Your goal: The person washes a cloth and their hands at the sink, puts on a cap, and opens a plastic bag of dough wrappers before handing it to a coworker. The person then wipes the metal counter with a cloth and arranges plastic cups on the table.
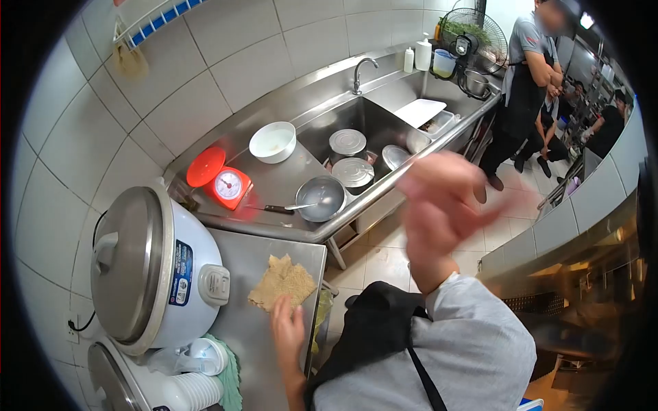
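Observation:
My left hand reaches over the steel side table with its fingers stretched out. Their tips touch the lower edge of a crumpled tan cloth with a rough texture. My right hand is raised in front of me, above the floor and beyond the sink's front edge. Motion smears its fingers, so I cannot tell whether they are open or closed, and nothing held can be made out. A large white rice cooker with a metal lid stands left of the cloth.
Along the wall runs a steel sink counter bearing a red scale, a white bowl, a metal bowl and a knife. Lidded pots sit in the basin. Stacked cups lie lower left. A person stands right.

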`<state>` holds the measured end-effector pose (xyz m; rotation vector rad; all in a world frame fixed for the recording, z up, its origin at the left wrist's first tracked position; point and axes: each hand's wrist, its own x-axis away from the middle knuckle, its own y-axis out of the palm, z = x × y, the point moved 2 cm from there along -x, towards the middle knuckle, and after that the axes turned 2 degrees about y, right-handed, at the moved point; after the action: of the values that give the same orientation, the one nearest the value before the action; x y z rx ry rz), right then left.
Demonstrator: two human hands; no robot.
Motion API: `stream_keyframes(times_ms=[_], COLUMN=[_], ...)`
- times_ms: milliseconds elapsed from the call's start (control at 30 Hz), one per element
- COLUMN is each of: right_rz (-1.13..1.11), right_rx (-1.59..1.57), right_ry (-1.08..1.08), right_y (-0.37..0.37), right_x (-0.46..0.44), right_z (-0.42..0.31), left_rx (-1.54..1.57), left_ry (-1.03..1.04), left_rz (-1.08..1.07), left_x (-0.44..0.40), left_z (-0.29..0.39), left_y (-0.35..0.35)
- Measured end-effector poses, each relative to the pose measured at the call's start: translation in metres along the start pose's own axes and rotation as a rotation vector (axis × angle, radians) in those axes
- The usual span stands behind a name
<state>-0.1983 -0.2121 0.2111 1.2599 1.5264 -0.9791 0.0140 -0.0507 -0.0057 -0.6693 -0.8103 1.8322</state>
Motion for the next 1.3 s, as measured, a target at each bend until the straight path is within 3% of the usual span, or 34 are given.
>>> stream_keyframes(times_ms=[33, 100, 200, 233, 300, 333, 367, 433, 467, 533, 633, 867, 1000, 1067, 1300], right_rz=[-0.031, -0.147, -0.106, -0.151, -0.380, -0.565, -0.794, -0.829, -1.101, -1.083, -1.033, -1.034, -1.035, -1.122, -1.304], right_rx=[-0.008, -0.154, -0.073, -0.102, -0.186, -0.082, -0.065, -0.130, -0.086, -0.003, 0.173, 0.309, 0.498, 0.361, 0.285], right_ry=[-0.125, 0.004, -0.058, 0.078, 0.372, 0.452, 0.463, 0.409, 0.406, 0.228, 0.184, 0.225, 0.033, 0.163, 0.210], right_y=[-0.018, -0.025, -0.002, 0.015, 0.055, 0.071, 0.092, 0.124, 0.135, 0.152, 0.155, 0.154, 0.188, 0.205, 0.287], right_x=[-0.009, -0.006, 0.006, 0.018, 0.067, 0.100, 0.143, 0.206, 0.221, 0.257, 0.289, 0.289, 0.286, 0.274, 0.236], right_z=[-0.011, -0.025, -0.008, 0.003, 0.027, 0.035, 0.049, 0.056, 0.056, 0.057, 0.048, 0.039, 0.082, 0.114, 0.202], left_rx=[-0.052, -0.157, -0.193, -0.184, -0.210, -0.223, -0.217, -0.208, -0.217, -0.236, -0.360, -0.042, -0.012, -0.003, -0.030], left_ry=[0.040, 0.032, 0.020, 0.009, -0.011, -0.029, -0.028, -0.029, -0.019, -0.005, -0.118, -0.158, -0.238, -0.289, -0.521], left_rz=[-0.061, -0.104, -0.155, -0.163, -0.188, -0.199, -0.200, -0.208, -0.215, -0.223, -0.263, -0.210, -0.118, -0.058, 0.090], left_x=[-0.002, -0.003, -0.004, -0.007, -0.011, -0.012, -0.013, -0.013, -0.010, -0.004, 0.013, 0.043, 0.056, 0.059, 0.097], left_z=[0.002, 0.000, -0.005, -0.007, -0.009, -0.011, -0.017, -0.034, -0.038, -0.043, -0.026, -0.027, -0.019, -0.021, -0.025], left_y=[0.010, 0.021, 0.027, 0.027, 0.021, 0.019, 0.019, 0.024, 0.026, 0.031, 0.030, 0.018, 0.002, -0.002, -0.001])
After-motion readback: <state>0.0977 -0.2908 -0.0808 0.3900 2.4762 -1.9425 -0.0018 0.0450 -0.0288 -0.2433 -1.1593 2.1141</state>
